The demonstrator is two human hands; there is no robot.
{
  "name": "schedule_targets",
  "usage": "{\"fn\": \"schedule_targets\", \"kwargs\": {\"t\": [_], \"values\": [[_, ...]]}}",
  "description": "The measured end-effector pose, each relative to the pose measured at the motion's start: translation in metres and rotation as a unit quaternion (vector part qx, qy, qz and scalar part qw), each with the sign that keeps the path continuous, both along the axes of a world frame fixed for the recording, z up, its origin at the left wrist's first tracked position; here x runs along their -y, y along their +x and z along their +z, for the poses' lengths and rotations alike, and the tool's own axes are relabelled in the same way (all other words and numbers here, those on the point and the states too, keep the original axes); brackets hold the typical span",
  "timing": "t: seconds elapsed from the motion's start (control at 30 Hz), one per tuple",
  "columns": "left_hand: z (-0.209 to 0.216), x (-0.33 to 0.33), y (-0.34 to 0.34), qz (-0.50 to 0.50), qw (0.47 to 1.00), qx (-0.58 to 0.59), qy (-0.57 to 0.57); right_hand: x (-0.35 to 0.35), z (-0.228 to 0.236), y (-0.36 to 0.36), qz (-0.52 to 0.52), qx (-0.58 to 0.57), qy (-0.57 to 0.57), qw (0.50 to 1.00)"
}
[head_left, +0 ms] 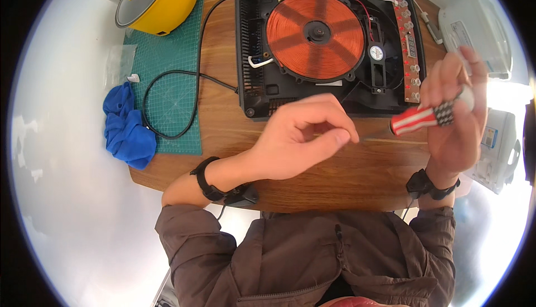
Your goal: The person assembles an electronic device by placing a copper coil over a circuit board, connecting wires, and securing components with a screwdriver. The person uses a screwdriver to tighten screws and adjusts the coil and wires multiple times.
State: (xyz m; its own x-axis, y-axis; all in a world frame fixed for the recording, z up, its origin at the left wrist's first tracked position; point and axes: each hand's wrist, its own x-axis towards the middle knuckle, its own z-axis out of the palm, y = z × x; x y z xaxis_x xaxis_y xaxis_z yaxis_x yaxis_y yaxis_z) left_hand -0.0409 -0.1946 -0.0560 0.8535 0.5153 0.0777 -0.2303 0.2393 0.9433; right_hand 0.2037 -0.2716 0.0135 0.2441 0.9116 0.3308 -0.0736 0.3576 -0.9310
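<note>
My right hand [455,114] is wrapped round a screwdriver [414,121] with a red and white striped handle and a black checked band. Its thin shaft points left and is blurred. Thumb and forefinger of my left hand [307,137] are pinched together at the shaft's tip; whatever lies between them is too small to make out. Just beyond both hands lies an opened induction cooker [262,109], its black housing showing a round copper coil [315,36], a fan [385,61] and a strip circuit board [412,56] with buttons and small red lights.
A black power cord [192,106] loops across the green cutting mat [167,56] on the left. There lie a blue cloth [127,128] and a yellow pot [167,5] with a lid. On the right are clear plastic boxes [474,28] and a thin white-and-grey tool [431,28] beside the cooker.
</note>
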Motion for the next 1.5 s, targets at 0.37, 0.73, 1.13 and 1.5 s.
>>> {"fn": "schedule_targets", "kwargs": {"t": [0.37,0.73,1.13,1.5], "values": [[0.013,-0.029,-0.005,0.22,0.975,0.002,0.039,-0.03,-0.006,0.008,-0.152,-0.282,-0.006,0.947],[0.04,-0.044,0.033,0.279,0.941,0.191,-0.018,-0.054,0.008,0.001,-0.248,-0.196,0.114,0.942],[0.033,-0.035,0.056,0.26,0.939,0.181,-0.135,-0.063,-0.003,0.016,-0.252,-0.251,0.144,0.923],[0.029,-0.038,0.055,0.229,0.939,0.21,-0.15,-0.064,-0.004,0.011,-0.268,-0.235,0.146,0.923]]}}
